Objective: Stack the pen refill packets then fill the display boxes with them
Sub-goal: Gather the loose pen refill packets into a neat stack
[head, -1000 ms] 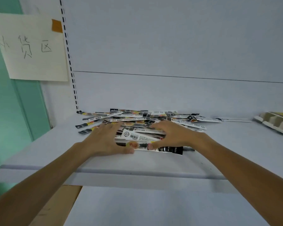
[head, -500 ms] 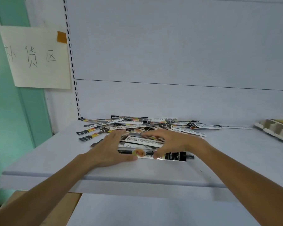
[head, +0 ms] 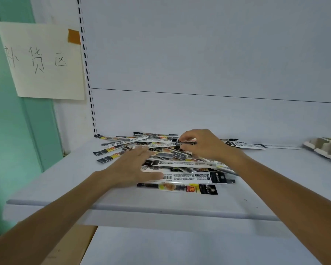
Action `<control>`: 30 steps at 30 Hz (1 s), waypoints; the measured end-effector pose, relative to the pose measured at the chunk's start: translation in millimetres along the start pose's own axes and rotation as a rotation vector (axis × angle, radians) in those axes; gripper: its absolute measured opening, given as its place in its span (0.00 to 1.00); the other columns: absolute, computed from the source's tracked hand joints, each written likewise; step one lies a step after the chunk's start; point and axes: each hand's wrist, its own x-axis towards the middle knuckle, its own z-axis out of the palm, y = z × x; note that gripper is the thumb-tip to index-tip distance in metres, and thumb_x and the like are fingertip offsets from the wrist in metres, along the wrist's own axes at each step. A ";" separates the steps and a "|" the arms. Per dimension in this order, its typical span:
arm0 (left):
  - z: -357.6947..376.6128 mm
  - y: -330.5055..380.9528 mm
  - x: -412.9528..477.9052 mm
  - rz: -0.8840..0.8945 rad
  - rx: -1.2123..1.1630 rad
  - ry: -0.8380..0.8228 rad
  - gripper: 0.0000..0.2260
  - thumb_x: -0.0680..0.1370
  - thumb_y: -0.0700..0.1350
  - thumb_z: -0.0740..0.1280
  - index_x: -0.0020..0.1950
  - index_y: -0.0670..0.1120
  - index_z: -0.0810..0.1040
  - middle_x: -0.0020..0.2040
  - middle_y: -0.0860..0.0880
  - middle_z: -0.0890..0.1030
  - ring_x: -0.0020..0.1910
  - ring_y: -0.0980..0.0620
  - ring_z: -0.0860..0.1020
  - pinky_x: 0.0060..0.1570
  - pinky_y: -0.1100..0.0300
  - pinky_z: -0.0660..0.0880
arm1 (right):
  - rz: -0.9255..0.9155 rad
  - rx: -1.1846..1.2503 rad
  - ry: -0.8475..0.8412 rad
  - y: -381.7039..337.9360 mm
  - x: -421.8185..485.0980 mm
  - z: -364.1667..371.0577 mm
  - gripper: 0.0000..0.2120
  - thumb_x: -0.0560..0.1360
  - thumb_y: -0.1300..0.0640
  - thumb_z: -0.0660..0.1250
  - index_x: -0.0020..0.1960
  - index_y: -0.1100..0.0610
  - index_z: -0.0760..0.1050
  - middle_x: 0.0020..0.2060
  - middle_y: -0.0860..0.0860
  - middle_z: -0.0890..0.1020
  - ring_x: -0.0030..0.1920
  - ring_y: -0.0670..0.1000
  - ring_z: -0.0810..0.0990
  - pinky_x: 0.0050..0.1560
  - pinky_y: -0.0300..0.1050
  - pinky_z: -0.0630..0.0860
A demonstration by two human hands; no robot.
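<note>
- The lower shelf [head: 180,245] fills the view at 6 o'clock. A brown board [head: 73,245] at 7 o'clock is partly covered by the left forearm, and I cannot tell what it is.
- The white shelf [head: 61,180] above carries the task's pen refill packets [head: 161,150] in a loose, unstacked pile at the centre.
- The nearest packet [head: 178,188] lies flat at the pile's 6 o'clock edge. Neither hand touches it.
- The barcode packet [head: 195,177] lies just behind it, with its left end under the left thumb.
- The left hand [head: 134,167] lies palm down on the pile's 8 o'clock side. Its fingers are straight and slightly spread, pressing the packets and gripping nothing.
- The right hand [head: 204,146] is at the pile's 1 o'clock, with curled fingers and thumb pinching the top packet [head: 188,140]. Most of that packet is hidden by the hand.
- Packets under both palms are hidden, and the print on the far ones is too small to read.
- A display box [head: 325,150] with cardboard dividers sits at 3 o'clock, well apart from the pile and cut off by the frame.
- The back panel [head: 199,54] rises behind, with a slotted upright [head: 86,73] at 11 o'clock.
- A paper sign [head: 42,60] with handwritten characters hangs at 10 o'clock, with orange tape [head: 74,36] on its corner, against a teal wall [head: 8,131].
</note>
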 end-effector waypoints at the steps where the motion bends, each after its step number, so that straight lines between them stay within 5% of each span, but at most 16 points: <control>1: 0.6 2.5 1.7 0.029 0.016 -0.021 0.57 0.53 0.83 0.43 0.77 0.53 0.48 0.77 0.54 0.47 0.76 0.55 0.44 0.73 0.54 0.45 | 0.009 -0.056 -0.011 1.4 6.7 3.6 0.16 0.76 0.52 0.66 0.62 0.54 0.74 0.61 0.49 0.77 0.58 0.48 0.75 0.56 0.36 0.68; 4: 2.2 13.7 9.1 0.108 0.081 -0.053 0.48 0.63 0.77 0.55 0.76 0.54 0.46 0.77 0.55 0.46 0.76 0.56 0.45 0.73 0.54 0.45 | 0.080 -0.159 -0.118 1.9 25.8 17.9 0.24 0.75 0.45 0.65 0.67 0.55 0.69 0.66 0.51 0.73 0.65 0.52 0.71 0.61 0.45 0.67; 6: 1.9 18.9 13.2 0.132 0.083 -0.073 0.44 0.68 0.71 0.60 0.77 0.54 0.45 0.77 0.57 0.47 0.75 0.56 0.47 0.73 0.55 0.46 | 0.122 -0.205 -0.204 1.1 38.0 28.9 0.28 0.74 0.38 0.62 0.66 0.55 0.68 0.62 0.51 0.74 0.61 0.52 0.73 0.56 0.44 0.69; 10: 5.9 12.5 18.7 0.127 0.125 -0.010 0.42 0.68 0.73 0.57 0.76 0.53 0.52 0.76 0.55 0.56 0.73 0.53 0.55 0.71 0.52 0.55 | 0.198 -0.210 -0.242 4.9 55.1 41.0 0.26 0.72 0.33 0.59 0.43 0.58 0.69 0.34 0.50 0.70 0.35 0.50 0.67 0.36 0.44 0.62; 15: 7.4 8.1 13.5 0.154 0.177 0.072 0.39 0.69 0.72 0.53 0.75 0.55 0.53 0.70 0.55 0.64 0.67 0.53 0.61 0.66 0.49 0.61 | 0.286 -0.158 -0.253 1.9 66.3 38.0 0.32 0.68 0.30 0.61 0.38 0.61 0.71 0.35 0.57 0.73 0.36 0.54 0.73 0.37 0.43 0.63; 18: 6.5 5.4 12.4 0.177 0.151 0.080 0.36 0.71 0.71 0.54 0.74 0.54 0.58 0.70 0.56 0.65 0.66 0.55 0.61 0.66 0.52 0.63 | 0.292 -0.134 -0.240 -2.4 67.7 39.8 0.26 0.68 0.34 0.67 0.32 0.54 0.62 0.28 0.49 0.67 0.29 0.48 0.65 0.31 0.41 0.60; 20: 6.1 4.2 11.0 0.194 0.133 0.082 0.35 0.71 0.70 0.54 0.73 0.54 0.60 0.69 0.56 0.66 0.65 0.56 0.62 0.65 0.53 0.64 | 0.272 -0.127 -0.243 -4.8 68.3 41.3 0.22 0.67 0.40 0.71 0.37 0.58 0.70 0.32 0.54 0.74 0.33 0.50 0.69 0.33 0.42 0.65; 22: 5.7 2.5 8.4 0.203 0.107 0.080 0.34 0.71 0.70 0.55 0.73 0.55 0.61 0.69 0.57 0.66 0.66 0.56 0.62 0.66 0.54 0.63 | 0.237 -0.099 -0.249 -9.1 70.1 42.3 0.23 0.69 0.47 0.72 0.52 0.66 0.75 0.47 0.62 0.80 0.42 0.55 0.76 0.40 0.48 0.71; 27: 7.7 -5.4 3.6 0.232 0.049 0.093 0.37 0.68 0.75 0.53 0.72 0.57 0.62 0.69 0.59 0.67 0.66 0.58 0.61 0.67 0.55 0.62 | 0.188 -0.197 -0.218 -9.1 75.8 42.8 0.12 0.70 0.56 0.70 0.41 0.58 0.67 0.36 0.51 0.72 0.33 0.48 0.68 0.32 0.41 0.64; 30: 10.4 -6.1 0.0 0.167 0.005 0.061 0.39 0.65 0.77 0.52 0.73 0.61 0.56 0.73 0.56 0.58 0.72 0.54 0.56 0.70 0.51 0.59 | 0.159 -0.190 -0.187 -3.2 74.9 36.4 0.13 0.72 0.58 0.68 0.52 0.60 0.69 0.44 0.54 0.72 0.41 0.51 0.71 0.41 0.47 0.70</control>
